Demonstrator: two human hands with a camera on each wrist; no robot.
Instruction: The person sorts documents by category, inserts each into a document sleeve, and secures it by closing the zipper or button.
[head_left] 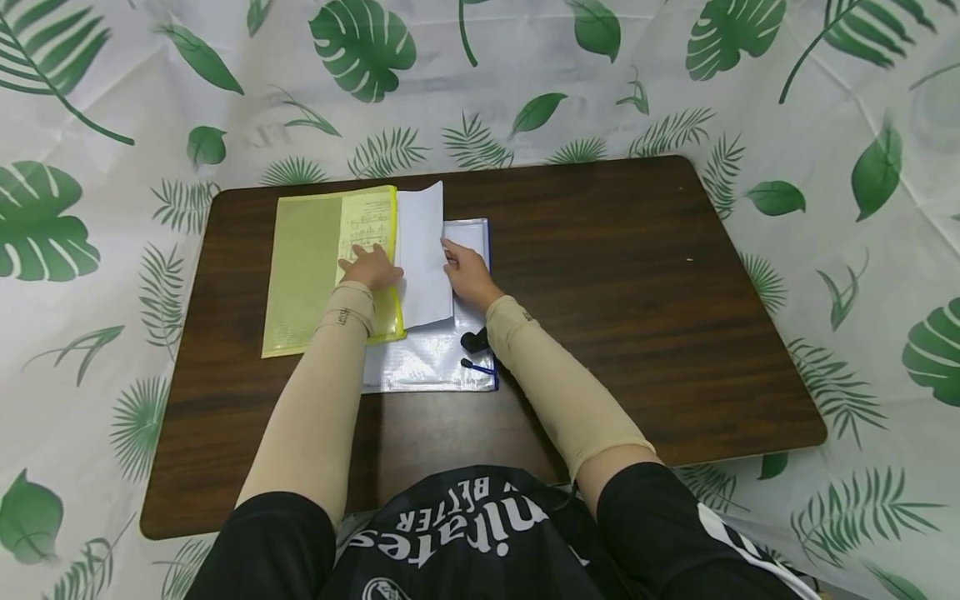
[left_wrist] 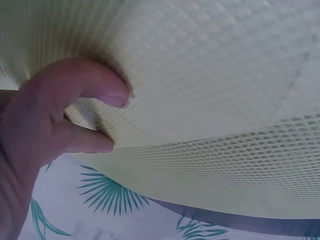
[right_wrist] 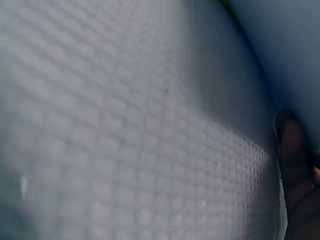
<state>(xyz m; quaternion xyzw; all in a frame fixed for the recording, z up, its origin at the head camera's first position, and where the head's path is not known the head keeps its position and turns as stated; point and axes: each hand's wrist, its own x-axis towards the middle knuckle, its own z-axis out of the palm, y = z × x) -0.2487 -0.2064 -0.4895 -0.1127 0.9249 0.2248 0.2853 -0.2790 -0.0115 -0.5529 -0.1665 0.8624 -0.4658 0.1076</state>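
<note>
In the head view, a yellow mesh zip folder (head_left: 307,275) lies at the left, with a printed sheet (head_left: 367,221) showing through its right part. My left hand (head_left: 370,268) rests on this folder near its right edge, fingers spread. The left wrist view has its thumb (left_wrist: 95,82) and a finger against the mesh. White paper (head_left: 423,258) sticks out past the folder's right side. With thumb and fingers, my right hand (head_left: 471,273) pinches the paper's right edge. Underneath lies a clear mesh zip folder (head_left: 427,362) with blue trim, seen close up in the right wrist view.
Both folders lie on a dark wooden table (head_left: 637,292), left of its middle. A black object (head_left: 474,342) and a blue zip pull (head_left: 476,367) show beside the right wrist. Leaf-patterned cloth (head_left: 480,83) surrounds the table.
</note>
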